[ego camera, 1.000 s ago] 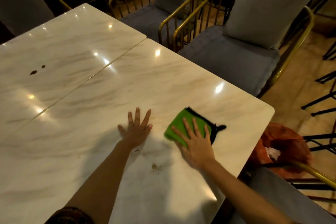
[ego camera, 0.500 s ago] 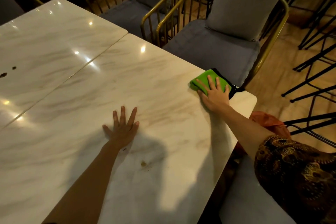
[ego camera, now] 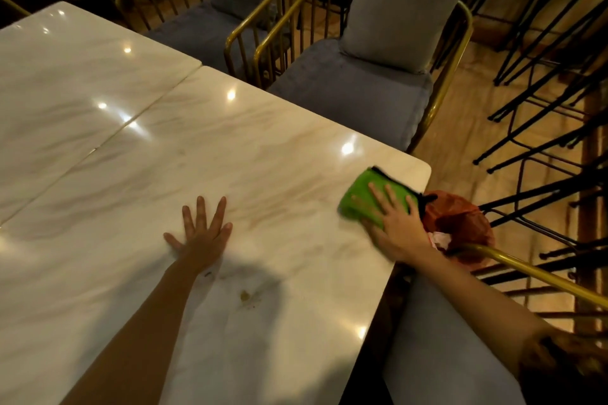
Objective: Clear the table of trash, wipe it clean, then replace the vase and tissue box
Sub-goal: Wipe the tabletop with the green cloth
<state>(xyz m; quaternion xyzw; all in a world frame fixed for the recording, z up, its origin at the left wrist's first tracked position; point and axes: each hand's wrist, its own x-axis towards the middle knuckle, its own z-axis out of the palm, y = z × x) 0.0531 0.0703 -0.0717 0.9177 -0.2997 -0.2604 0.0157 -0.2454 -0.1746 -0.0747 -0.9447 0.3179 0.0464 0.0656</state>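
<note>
The green cloth (ego camera: 362, 204) has slid back from the far corner, by the grey chair (ego camera: 355, 92), to the right edge of the tabletop (ego camera: 263, 158), right of centre in the frame. The right hand (ego camera: 399, 227) lies flat on top of it, arm reaching in from the lower right. Its fingers (ego camera: 391, 197) are straight and slightly apart, pressing the cloth down rather than gripping it. The cloth's black trim pokes out past the table edge.

The left hand (ego camera: 204, 237) is planted palm-down at mid-frame, fingers (ego camera: 218, 214) spread wide on the marble, forearm running in from the lower left.

A small brown stain (ego camera: 244, 296) sits just below the left hand, in the arm's shadow. Between the two hands the marble is bare, as it is toward the upper left, where a seam joins a second slab.

Just beyond the right edge, beside the cloth, an orange bag (ego camera: 460, 223) holds something white. A gold chair rail (ego camera: 539, 273) passes under the right forearm. Black stool legs (ego camera: 543, 141) crowd the floor on the far right.
</note>
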